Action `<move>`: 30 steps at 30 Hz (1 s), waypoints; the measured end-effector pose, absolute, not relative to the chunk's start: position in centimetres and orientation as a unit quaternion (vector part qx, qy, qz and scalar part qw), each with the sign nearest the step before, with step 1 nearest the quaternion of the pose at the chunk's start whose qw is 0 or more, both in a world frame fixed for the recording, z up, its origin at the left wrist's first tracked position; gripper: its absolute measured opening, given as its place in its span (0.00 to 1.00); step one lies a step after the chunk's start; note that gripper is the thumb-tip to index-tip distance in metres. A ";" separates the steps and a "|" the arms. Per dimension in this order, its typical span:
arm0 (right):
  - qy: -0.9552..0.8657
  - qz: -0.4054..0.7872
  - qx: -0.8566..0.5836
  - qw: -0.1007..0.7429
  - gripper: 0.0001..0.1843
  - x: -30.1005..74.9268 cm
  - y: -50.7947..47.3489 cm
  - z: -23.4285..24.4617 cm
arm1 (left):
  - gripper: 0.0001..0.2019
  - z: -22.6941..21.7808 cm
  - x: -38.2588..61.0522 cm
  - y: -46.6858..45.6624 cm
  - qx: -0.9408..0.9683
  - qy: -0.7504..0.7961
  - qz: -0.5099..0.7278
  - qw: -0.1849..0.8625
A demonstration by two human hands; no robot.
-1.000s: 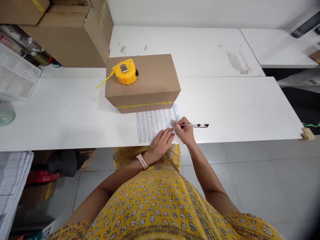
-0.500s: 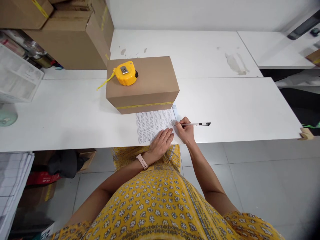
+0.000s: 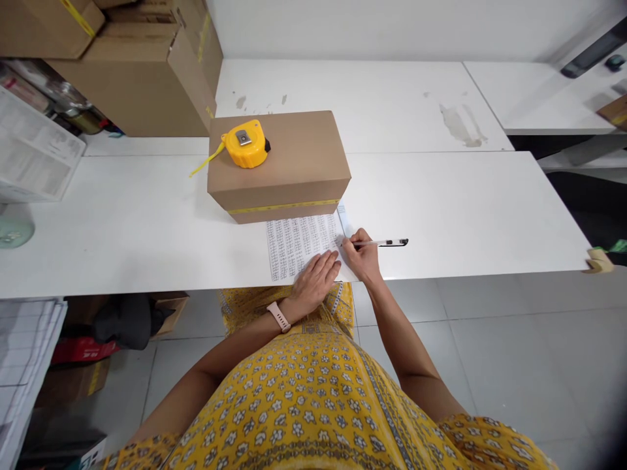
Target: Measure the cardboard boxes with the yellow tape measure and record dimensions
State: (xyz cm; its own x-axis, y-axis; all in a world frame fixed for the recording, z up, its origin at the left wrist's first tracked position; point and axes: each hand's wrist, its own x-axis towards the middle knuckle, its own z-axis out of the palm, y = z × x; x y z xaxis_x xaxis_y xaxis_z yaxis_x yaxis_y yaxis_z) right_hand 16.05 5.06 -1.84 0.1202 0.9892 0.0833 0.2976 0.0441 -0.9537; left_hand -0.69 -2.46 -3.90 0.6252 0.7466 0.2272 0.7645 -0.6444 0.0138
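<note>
A sheet of paper (image 3: 298, 245) covered with columns of handwriting lies at the front edge of the white table, its top end against or under a cardboard box (image 3: 289, 156). My left hand (image 3: 317, 281) rests flat on the lower part of the sheet, fingers stretched out. Pinched in my right hand (image 3: 362, 256) is a clear pen with a black cap (image 3: 392, 243) on its rear end. Its tip points left at the sheet's right side; whether it touches cannot be made out. A yellow tape measure (image 3: 246, 143) sits on top of the box.
Larger cardboard boxes (image 3: 142, 78) are stacked at the back left. A white printed carton (image 3: 34, 147) and a pale green object (image 3: 16, 232) stand at the left edge. A tan tape-like piece (image 3: 598, 261) sits at the table's right corner. A pale blue strip (image 3: 343, 220) lies beside the sheet.
The rear end of the pen has shifted slightly left with a small motion of my right hand. My left hand, the sheet and the box stay in place.
</note>
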 end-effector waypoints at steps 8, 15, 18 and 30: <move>-0.549 0.376 -0.586 0.463 0.16 16.0 5.0 -1.7 | 0.23 -3.7 -0.7 -2.5 -0.899 -0.421 -0.112 0.039; -0.550 0.373 -0.584 0.466 0.15 16.1 5.0 -1.7 | 0.23 -3.9 -0.7 -2.5 -0.898 -0.422 -0.115 0.041; -0.548 0.362 -0.588 0.472 0.14 16.2 5.0 -1.9 | 0.23 -4.0 -0.7 -2.5 -0.898 -0.422 -0.117 0.039; -0.549 0.364 -0.588 0.470 0.14 16.2 4.9 -2.1 | 0.23 -3.6 -0.7 -2.6 -0.900 -0.421 -0.112 0.032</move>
State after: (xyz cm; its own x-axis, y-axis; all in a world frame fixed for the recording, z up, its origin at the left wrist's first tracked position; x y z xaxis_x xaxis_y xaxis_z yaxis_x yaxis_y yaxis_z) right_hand 16.17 4.94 -2.06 0.1331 0.9872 0.0880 0.3043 0.0438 -0.9516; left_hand -0.70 -2.56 -3.62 0.6213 0.7497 0.2279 0.7640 -0.6442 0.0360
